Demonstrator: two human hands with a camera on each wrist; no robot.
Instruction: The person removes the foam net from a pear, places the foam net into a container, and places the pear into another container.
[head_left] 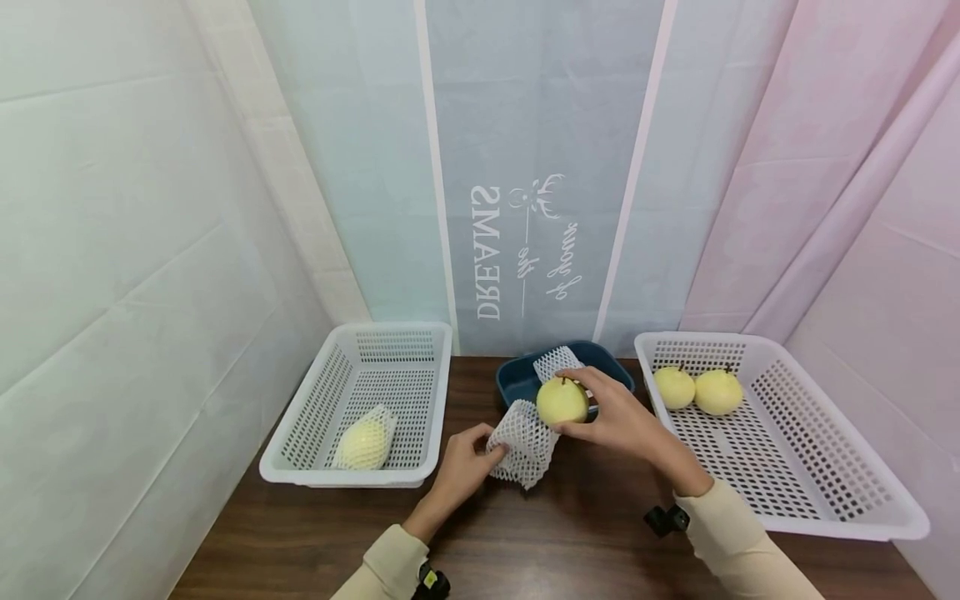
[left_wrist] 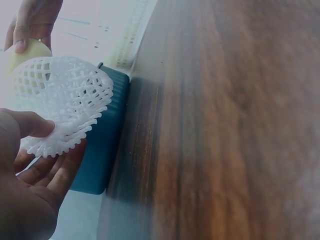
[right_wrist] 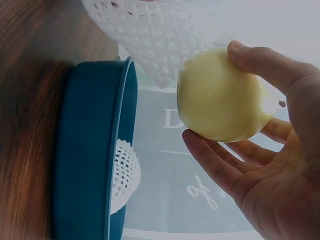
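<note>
My right hand (head_left: 617, 417) grips a yellow pear (head_left: 562, 402) between thumb and fingers, its stem toward the palm in the right wrist view. To its left, my left hand (head_left: 463, 468) pinches the edge of a white foam net sleeve (head_left: 522, 446). The sleeve's far end overlaps the pear's side in the head view and the left wrist view (left_wrist: 65, 95). Both hands are over the table, in front of a dark blue basin (head_left: 517, 379). Inside that basin lies another white foam net (head_left: 557, 363), partly hidden behind the right hand and pear.
At the left, a white basket (head_left: 431, 417) holds a pear in a foam net (head_left: 366, 440). A larger white basket (head_left: 847, 450) at the right contains two bare pears (head_left: 718, 392). Behind them hangs a printed curtain (head_left: 540, 125); dark wood tabletop (head_left: 525, 550) lies in front.
</note>
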